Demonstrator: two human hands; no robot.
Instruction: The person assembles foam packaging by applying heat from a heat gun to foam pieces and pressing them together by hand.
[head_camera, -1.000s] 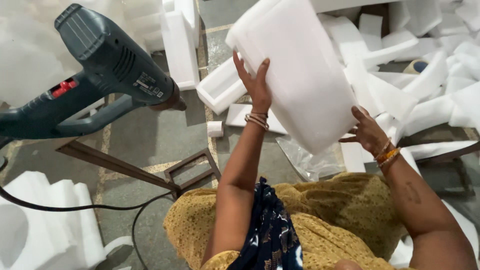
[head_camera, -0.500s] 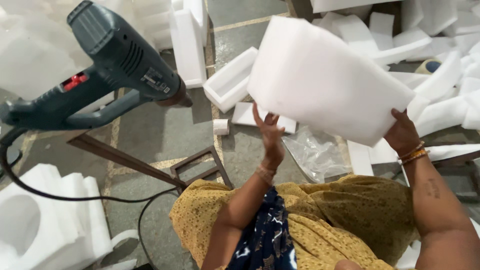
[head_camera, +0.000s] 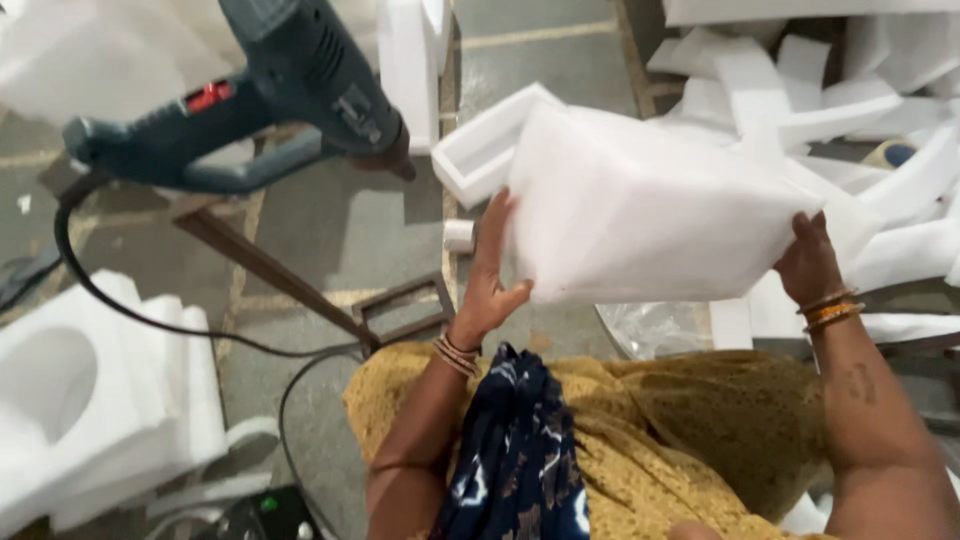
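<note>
I hold a large white foam block (head_camera: 650, 205) out in front of me, lying roughly level above my lap. My left hand (head_camera: 490, 275) grips its left end, thumb under the edge and fingers up the side. My right hand (head_camera: 808, 262) grips the right end, with bangles on that wrist. A blue-grey heat gun (head_camera: 270, 95) with a red switch rests on a metal stand at the upper left, nozzle pointing right toward the foam, apart from both hands.
A black cable (head_camera: 150, 310) runs from the gun across the grey floor. An open white foam tray (head_camera: 480, 150) lies behind the block. Foam offcuts (head_camera: 860, 90) pile up at right, moulded foam pieces (head_camera: 90, 400) at lower left. A brown metal frame (head_camera: 400, 305) lies on the floor.
The foam block has swung from steeply tilted upright down to nearly level and lower. My left hand moved from its underside to its left end; my right hand stayed on the right end.
</note>
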